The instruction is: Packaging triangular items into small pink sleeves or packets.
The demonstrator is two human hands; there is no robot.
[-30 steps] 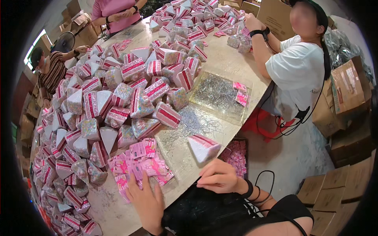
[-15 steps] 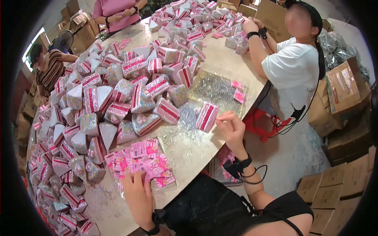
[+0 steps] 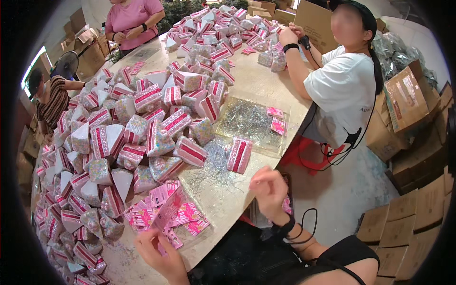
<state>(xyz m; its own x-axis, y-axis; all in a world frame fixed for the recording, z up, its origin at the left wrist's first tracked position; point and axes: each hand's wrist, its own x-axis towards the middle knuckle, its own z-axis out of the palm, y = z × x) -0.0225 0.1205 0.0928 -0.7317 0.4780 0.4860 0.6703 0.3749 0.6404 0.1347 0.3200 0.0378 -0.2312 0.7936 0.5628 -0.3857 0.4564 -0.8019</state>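
Note:
My left hand (image 3: pixel 161 259) is at the near edge of a pile of pink printed cards (image 3: pixel 190 213). Its fingers are closed on a pink card (image 3: pixel 166 209), which stands tilted up off the others. Over the table's edge is my right hand (image 3: pixel 270 192), its fingers curled together in a pinch; whatever is in them is too small to make out. A glittery toy cake slice (image 3: pixel 240 156), pink with a red stripe, lies on the table just beyond that hand, apart from it.
A large heap of similar cake slices (image 3: pixel 137 128) covers the table's left and far side. A shallow clear tray (image 3: pixel 247 118) holds silver strands and two pink cards. A person in white (image 3: pixel 339 90) works at the right; two others stand beyond. Cardboard boxes (image 3: pixel 413 228) are stacked at right.
My left hand has drawn back toward me, raising a card from the pile. My right hand has moved away from the cake slice toward me. The whole view has shifted slightly.

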